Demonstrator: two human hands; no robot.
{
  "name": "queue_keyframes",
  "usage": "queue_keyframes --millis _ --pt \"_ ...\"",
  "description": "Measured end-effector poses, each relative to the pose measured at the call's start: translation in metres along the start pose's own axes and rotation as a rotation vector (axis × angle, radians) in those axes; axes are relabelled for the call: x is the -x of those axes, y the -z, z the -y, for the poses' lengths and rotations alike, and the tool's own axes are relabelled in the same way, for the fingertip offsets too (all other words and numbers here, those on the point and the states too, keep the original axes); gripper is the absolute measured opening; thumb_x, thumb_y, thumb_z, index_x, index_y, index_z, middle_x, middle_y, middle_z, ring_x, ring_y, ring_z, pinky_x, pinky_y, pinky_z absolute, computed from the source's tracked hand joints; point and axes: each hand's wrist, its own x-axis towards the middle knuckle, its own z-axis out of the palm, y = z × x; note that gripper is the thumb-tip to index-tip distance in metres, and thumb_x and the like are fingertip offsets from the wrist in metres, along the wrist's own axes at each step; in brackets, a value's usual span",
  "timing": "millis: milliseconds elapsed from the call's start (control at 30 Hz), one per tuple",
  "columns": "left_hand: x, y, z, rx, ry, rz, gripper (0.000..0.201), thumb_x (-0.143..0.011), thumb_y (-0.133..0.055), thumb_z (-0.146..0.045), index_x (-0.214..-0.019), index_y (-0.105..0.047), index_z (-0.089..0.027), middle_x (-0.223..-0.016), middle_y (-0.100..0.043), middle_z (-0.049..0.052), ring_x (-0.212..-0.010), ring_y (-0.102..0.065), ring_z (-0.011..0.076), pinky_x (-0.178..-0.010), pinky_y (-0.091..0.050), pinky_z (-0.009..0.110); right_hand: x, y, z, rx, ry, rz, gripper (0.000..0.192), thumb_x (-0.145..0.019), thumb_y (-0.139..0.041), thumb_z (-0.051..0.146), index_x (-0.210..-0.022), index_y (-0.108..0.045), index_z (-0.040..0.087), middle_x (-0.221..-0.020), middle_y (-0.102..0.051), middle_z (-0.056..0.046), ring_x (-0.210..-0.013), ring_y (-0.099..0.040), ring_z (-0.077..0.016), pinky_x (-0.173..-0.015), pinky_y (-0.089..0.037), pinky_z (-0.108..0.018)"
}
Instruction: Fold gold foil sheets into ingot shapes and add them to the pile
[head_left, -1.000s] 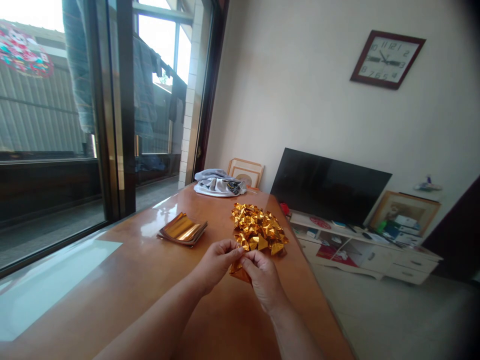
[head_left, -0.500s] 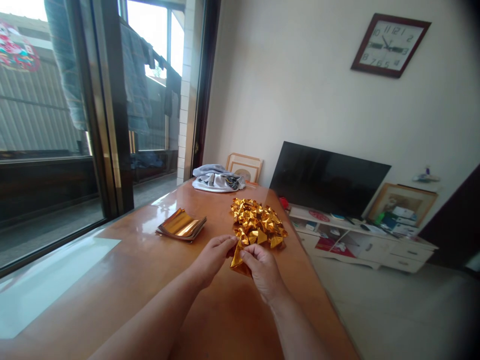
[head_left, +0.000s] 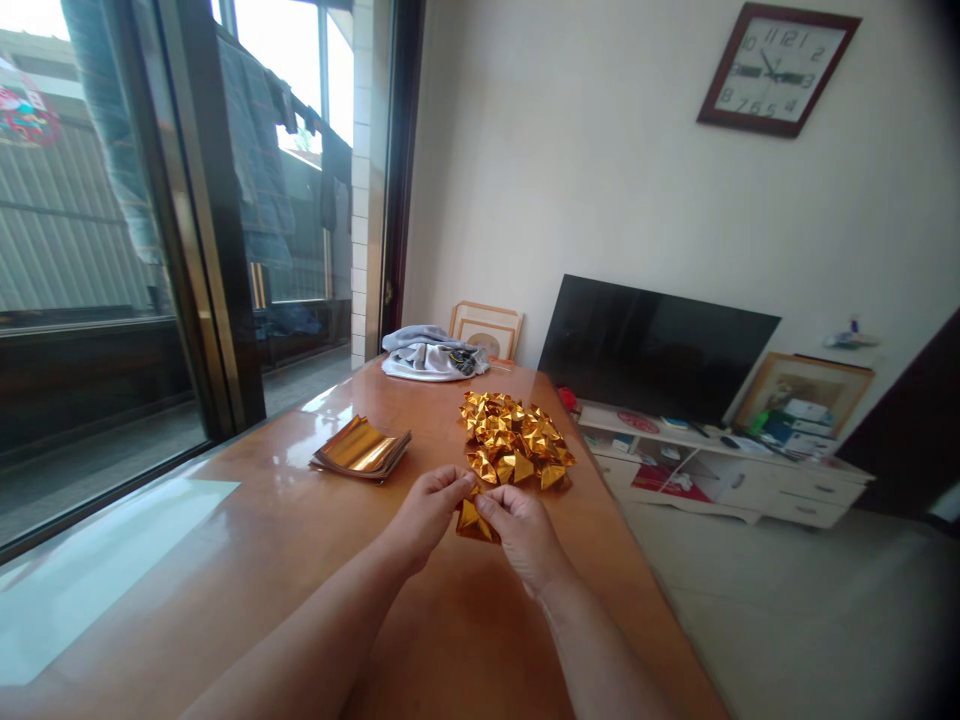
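Between my two hands is a partly folded sheet of shiny gold foil paper, held just above the wooden table. My left hand pinches its upper left part with thumb and fingers. On its right side, my right hand grips it with the thumb on top. Just beyond my hands lies a heap of folded gold paper pieces. To the left of it rests a stack of flat gold foil sheets, its edges slightly curled. My fingers hide part of the held sheet.
A bundle of grey and white cloth lies at the table's far end, with frames behind it. Beyond the table's right edge stand a television and a white cabinet. Glass doors run along the left.
My right hand has shifted slightly up and left, closer to my left hand. The held foil shows a different fold and shape. The view has tilted slightly.
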Motion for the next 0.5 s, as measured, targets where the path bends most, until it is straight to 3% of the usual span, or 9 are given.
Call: queue_keyframes --millis 267,500 --pt "-0.0045 0.0024 0.0045 0.020 -0.015 -0.159 0.039 -0.082 -0.071 -0.051 -0.070 -0.056 -0.017 -0.064 -0.049 -0.004 -0.060 -0.042 0.0114 -0.057 -0.033 0.024 -0.0024 0.0077 -0.0028 0.111 -0.043 0.006 0.042 -0.080 -0.073 0.058 -0.079 -0.067 0.016 -0.067 -0.064 0.000 -0.062 -0.052 -0.0137 -0.060 -0.038 -0.026" --pt "-0.0042 -0.0011 0.0022 -0.016 -0.009 -0.170 0.048 -0.084 -0.067 -0.059 -0.063 -0.050 -0.019 -0.058 -0.046 -0.004 -0.055 -0.040 0.0111 -0.053 -0.032 0.024 -0.0028 0.0085 -0.0038 0.133 -0.024 0.005 0.041 -0.082 -0.070 0.058 -0.080 -0.067 0.017 -0.067 -0.064 0.000 -0.063 -0.056 -0.0144 -0.062 -0.041 -0.027"
